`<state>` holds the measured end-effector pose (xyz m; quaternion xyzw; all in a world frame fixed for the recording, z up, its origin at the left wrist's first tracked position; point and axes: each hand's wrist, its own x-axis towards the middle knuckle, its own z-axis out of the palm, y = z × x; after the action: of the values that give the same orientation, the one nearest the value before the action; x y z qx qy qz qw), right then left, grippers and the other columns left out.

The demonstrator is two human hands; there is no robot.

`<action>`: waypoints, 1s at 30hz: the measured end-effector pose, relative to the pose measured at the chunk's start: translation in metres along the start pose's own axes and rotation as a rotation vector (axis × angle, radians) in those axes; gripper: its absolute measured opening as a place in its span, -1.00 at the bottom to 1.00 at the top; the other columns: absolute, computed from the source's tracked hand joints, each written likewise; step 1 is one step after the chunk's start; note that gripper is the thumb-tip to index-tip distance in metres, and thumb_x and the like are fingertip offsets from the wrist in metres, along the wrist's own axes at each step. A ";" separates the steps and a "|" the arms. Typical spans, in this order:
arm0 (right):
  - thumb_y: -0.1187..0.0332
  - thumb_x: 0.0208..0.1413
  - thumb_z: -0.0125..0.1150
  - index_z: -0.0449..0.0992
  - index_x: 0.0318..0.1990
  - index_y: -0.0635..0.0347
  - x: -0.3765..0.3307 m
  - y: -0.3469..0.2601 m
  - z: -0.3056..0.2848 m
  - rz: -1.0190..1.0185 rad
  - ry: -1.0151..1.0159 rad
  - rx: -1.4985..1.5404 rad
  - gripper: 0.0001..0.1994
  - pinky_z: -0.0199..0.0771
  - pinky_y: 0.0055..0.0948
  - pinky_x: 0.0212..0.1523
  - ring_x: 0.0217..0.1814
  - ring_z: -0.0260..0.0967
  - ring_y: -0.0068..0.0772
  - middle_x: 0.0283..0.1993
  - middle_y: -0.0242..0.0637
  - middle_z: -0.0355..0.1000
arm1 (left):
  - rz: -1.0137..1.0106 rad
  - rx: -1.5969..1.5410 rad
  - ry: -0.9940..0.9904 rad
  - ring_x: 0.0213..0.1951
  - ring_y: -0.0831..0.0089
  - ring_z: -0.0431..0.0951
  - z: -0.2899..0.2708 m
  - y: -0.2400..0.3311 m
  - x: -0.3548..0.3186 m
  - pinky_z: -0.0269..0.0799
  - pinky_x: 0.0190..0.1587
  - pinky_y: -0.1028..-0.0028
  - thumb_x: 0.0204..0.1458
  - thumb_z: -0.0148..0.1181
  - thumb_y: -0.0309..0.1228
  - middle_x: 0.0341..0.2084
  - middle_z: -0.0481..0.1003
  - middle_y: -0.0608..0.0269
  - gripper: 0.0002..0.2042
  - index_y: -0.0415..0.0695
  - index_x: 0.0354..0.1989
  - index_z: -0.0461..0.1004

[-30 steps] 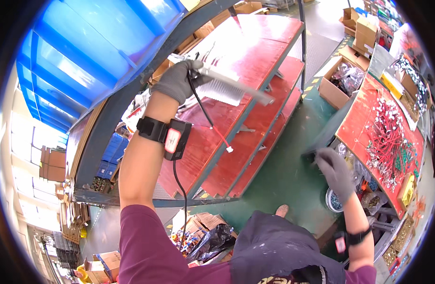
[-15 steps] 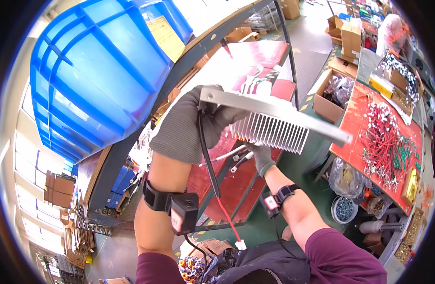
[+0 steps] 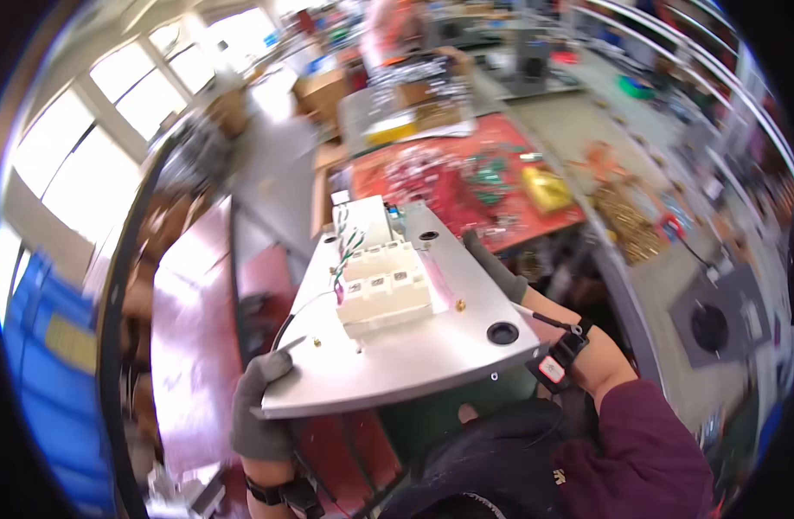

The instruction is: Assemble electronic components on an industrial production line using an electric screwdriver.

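Note:
Between my hands I carry a metal heat sink [image 3: 414, 359], its flat plate face turned up and its fins hidden underneath. Cream-coloured power modules [image 3: 385, 296] sit on the plate, and twisted green, white and black wires [image 3: 348, 251] run beside them. My left hand [image 3: 261, 406], in a grey glove, is closed on the near left corner with the thumb on top. Along the right edge, my gloved right hand [image 3: 499, 270] grips the plate; its fingers are partly hidden beneath. Black-rimmed holes and small brass posts dot the plate.
Ahead stands a red-topped table [image 3: 518, 143] with heaped red and green wires and a yellow box [image 3: 546, 189]. A pinkish sheet surface [image 3: 194, 346] lies left, beside a dark rack frame and a blue bin [image 3: 47, 389]. A grey floor plate [image 3: 717, 311] is at right. Much is motion-blurred.
The view has swung right toward the wire table. The heat sink, earlier tilted with its fins showing, now has its module side up, and my hands hold it at opposite sides.

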<state>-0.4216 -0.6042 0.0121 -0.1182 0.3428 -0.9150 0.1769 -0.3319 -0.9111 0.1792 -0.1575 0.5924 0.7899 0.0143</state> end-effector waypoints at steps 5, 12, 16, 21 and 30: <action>0.12 0.16 0.04 0.27 0.12 0.20 -0.146 -0.149 -0.016 -0.263 0.469 0.024 -0.54 0.48 -0.39 -0.02 -0.04 0.44 -0.41 0.03 -0.15 0.39 | -0.302 -0.013 -0.814 -0.11 0.11 0.50 0.136 -0.016 0.005 0.44 -0.03 0.28 -0.22 0.09 -0.39 -0.10 0.42 -0.15 -0.36 -0.41 0.13 0.18; 0.23 0.13 0.08 0.36 0.02 0.31 -0.427 -0.327 0.016 -0.617 0.759 -0.490 -0.62 0.56 -0.50 -0.16 -0.22 0.52 -0.43 -0.13 -0.13 0.47 | -0.135 0.340 -1.520 -0.02 0.27 0.43 0.387 -0.081 -0.067 0.33 0.04 0.38 -0.34 0.31 -0.20 -0.03 0.39 0.00 -0.13 -0.39 0.19 0.11; 0.15 0.15 0.06 0.42 -0.05 0.25 -0.559 -0.395 0.001 -0.588 1.018 -0.734 -0.63 0.55 -0.58 -0.24 -0.28 0.50 -0.55 -0.19 -0.27 0.49 | -0.129 0.378 -1.789 -0.10 0.38 0.47 0.536 -0.129 -0.119 0.37 -0.05 0.49 -0.18 0.29 -0.18 -0.10 0.43 0.07 -0.23 -0.40 0.16 0.15; 0.24 0.20 -0.02 0.40 -0.05 0.31 -0.675 -0.426 -0.069 -0.503 1.230 -0.655 -0.68 0.53 -0.56 -0.14 -0.25 0.49 -0.57 -0.18 -0.23 0.47 | -0.229 0.597 -1.950 -0.21 0.49 0.49 0.681 -0.189 -0.168 0.40 -0.10 0.53 -0.09 0.21 -0.30 -0.17 0.44 0.12 -0.36 -0.41 0.14 0.16; 0.22 0.17 0.00 0.37 -0.01 0.32 -0.747 -0.372 -0.201 -0.469 1.370 -0.213 -0.64 0.50 -0.45 -0.10 -0.17 0.47 -0.45 -0.12 -0.17 0.45 | -0.681 0.889 -1.990 -0.14 0.49 0.48 0.765 -0.319 -0.170 0.42 -0.11 0.48 -0.03 0.21 -0.32 -0.13 0.45 0.14 -0.42 -0.31 0.16 0.20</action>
<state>0.0998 0.0776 0.0421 0.3937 0.4294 -0.7593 -0.2901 -0.2810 -0.0685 0.1169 0.4049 0.4721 0.2397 0.7455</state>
